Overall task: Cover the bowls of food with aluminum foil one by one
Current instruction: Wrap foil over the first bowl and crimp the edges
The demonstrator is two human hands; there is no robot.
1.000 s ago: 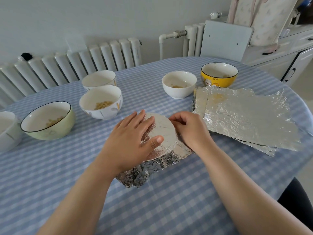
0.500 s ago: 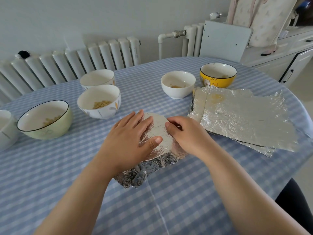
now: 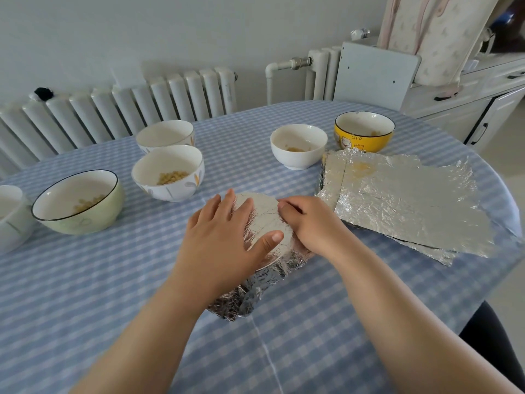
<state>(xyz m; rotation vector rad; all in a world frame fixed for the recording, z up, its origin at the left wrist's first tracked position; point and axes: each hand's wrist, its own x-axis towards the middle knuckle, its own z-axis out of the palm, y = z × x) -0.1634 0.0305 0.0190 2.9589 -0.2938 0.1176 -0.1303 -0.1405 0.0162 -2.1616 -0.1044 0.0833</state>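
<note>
On the blue-checked desk [image 3: 85, 280], the round foil-wrapped bowl [image 3: 267, 223] sits just left of the crinkled silver foil sheets [image 3: 403, 206]. The left hand [image 3: 224, 243] presses flat, fingers straight, on its foil top. The right hand [image 3: 309, 223], fingers curled, pinches the foil at the bowl's right rim.

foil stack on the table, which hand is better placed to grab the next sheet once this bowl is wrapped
Probably the right hand: it lies beside the foil stack, which sits on that side. The left hand rests flat on the foil-covered bowl, farther from the stack.
</note>
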